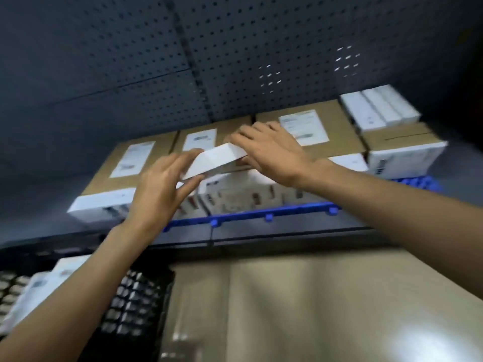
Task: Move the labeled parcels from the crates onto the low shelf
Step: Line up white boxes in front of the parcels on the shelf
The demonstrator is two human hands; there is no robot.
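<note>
shelf (287, 231) mostly stocked w/ parcels. left hand (159, 189) & right hand (271, 152) both grasping white box (217, 160) above the row; more in near-left crate (136, 296).

Left hand (160, 189), right hand (271, 152) outstretched; both pinching.

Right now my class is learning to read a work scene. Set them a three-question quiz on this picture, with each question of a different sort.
1. True or false: the left hand and the right hand both hold the white box above the shelf.
2. Where is the black crate? A: lower left, below the shelf. B: on top of the shelf. C: upper right.
3. Fill in: the brown parcels at the back of the shelf carry white ____ on top.

Key: 1 true; 2 A; 3 labels.
</note>
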